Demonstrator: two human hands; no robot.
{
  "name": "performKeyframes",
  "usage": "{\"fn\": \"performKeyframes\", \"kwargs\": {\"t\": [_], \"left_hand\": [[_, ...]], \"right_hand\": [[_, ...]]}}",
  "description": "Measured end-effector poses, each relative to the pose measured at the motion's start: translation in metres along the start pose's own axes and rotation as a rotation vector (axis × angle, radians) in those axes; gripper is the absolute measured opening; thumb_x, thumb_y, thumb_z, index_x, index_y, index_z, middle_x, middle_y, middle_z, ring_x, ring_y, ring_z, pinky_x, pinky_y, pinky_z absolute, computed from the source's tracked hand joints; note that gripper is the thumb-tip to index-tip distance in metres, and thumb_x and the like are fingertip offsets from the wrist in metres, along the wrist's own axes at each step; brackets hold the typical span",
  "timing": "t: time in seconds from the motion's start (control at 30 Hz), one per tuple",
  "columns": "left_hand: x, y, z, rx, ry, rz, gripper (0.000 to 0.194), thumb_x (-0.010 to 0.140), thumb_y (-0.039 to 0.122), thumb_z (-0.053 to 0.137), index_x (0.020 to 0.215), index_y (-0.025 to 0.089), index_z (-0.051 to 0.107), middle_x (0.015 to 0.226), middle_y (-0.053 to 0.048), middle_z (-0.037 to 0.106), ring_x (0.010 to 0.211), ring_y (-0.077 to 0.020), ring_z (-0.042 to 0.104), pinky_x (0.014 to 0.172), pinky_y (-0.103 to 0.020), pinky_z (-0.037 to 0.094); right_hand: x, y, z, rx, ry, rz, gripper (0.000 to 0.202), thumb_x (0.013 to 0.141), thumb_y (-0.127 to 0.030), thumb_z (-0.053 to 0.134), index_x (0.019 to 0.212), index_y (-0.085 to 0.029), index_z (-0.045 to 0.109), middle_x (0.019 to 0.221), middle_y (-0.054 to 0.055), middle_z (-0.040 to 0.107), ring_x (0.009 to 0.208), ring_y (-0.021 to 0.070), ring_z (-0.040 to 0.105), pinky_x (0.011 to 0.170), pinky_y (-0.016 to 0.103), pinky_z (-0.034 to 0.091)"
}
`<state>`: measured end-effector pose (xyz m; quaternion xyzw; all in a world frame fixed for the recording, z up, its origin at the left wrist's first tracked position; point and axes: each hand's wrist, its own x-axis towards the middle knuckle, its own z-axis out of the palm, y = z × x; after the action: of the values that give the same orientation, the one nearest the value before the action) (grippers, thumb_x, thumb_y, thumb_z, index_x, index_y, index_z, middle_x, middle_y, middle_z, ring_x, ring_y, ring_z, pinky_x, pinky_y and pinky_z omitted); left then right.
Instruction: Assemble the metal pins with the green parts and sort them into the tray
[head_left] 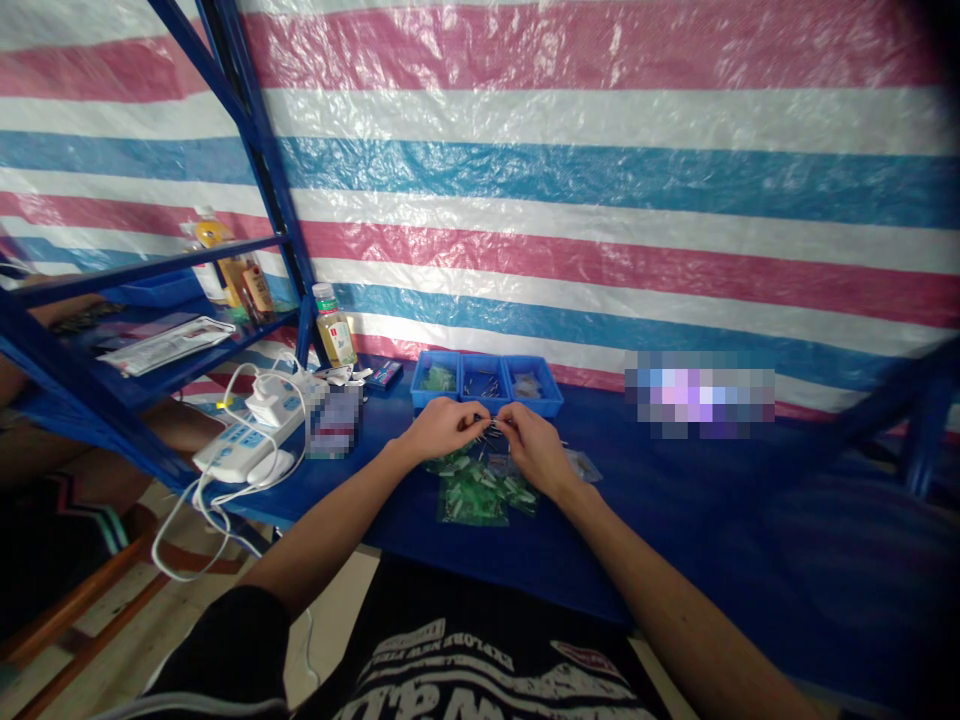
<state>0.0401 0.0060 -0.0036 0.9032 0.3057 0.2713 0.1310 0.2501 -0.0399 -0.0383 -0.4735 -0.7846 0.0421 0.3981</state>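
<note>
Over the blue table (637,520), my left hand (448,428) and my right hand (534,448) meet with fingertips almost touching. Both are closed in a pinch; what sits between the fingers is too small to make out. Thin metal pieces (493,433) lie just beneath the fingertips. Closer to my body is a pile of small green plastic bags (474,498), partly under my hands. A clear little bag (583,466) rests beside my right wrist. Behind my hands stand three joined blue bins (546,407), holding green bags, thin metal pieces and clear bags.
To the left are a white power strip (251,435) with cables, a blurred-out flat object (334,425), a small dark box (385,375) and a bottle (334,325). A blue metal frame (262,190) rises there. A pixelated object (697,395) lies right. Another person sits far left.
</note>
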Motion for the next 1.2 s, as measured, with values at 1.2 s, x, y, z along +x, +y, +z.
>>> {"fn": "performKeyframes", "kwargs": {"t": [1.2], "left_hand": [[0.0002, 0.0006, -0.0024, 0.001, 0.001, -0.017, 0.022, 0.099, 0.033, 0.056, 0.103, 0.019, 0.072, 0.064, 0.003, 0.063, 0.058, -0.0105, 0.057, 0.060, -0.020, 0.035]], "right_hand": [[0.0001, -0.0054, -0.0056, -0.016, 0.016, 0.028, 0.008, 0.099, -0.024, 0.050, 0.102, -0.023, 0.057, 0.094, 0.006, 0.068, 0.081, 0.0226, 0.063, 0.074, 0.032, 0.044]]}}
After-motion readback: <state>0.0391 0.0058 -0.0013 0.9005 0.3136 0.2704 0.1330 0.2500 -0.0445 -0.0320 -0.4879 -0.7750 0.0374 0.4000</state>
